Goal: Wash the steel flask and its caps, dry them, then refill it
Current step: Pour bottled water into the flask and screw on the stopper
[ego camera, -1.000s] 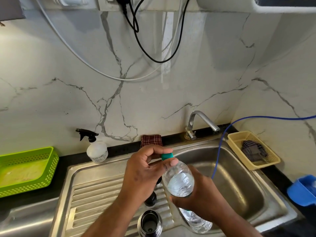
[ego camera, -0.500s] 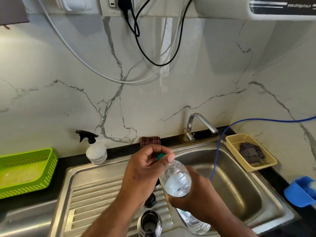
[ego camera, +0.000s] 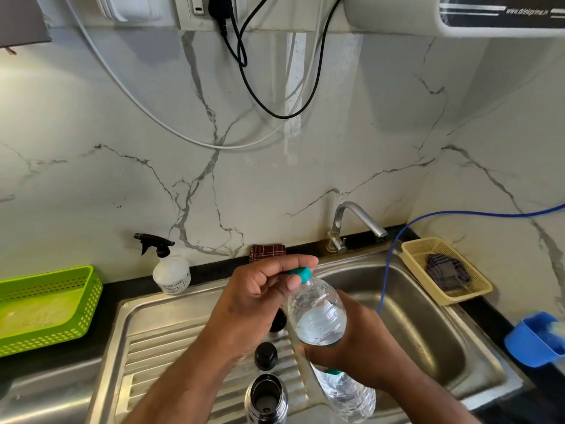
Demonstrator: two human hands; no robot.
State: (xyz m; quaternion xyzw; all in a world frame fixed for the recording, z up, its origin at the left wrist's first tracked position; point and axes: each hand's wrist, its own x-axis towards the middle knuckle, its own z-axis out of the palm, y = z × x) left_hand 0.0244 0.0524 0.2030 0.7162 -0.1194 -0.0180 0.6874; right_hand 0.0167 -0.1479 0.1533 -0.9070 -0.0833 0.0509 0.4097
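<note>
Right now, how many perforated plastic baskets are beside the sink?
2. A lime-green perforated plastic basket sits left of the steel sink; a beige perforated plastic basket sits right of it, holding a dark striped cloth.

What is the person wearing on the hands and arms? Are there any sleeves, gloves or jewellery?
Nothing worn is visible. The left hand and the right hand are bare, with no gloves, and no ring shows on the visible fingers. The left forearm and the right forearm are bare up to the bottom edge of the picture: no sleeve, watch or bracelet is in view.
</note>
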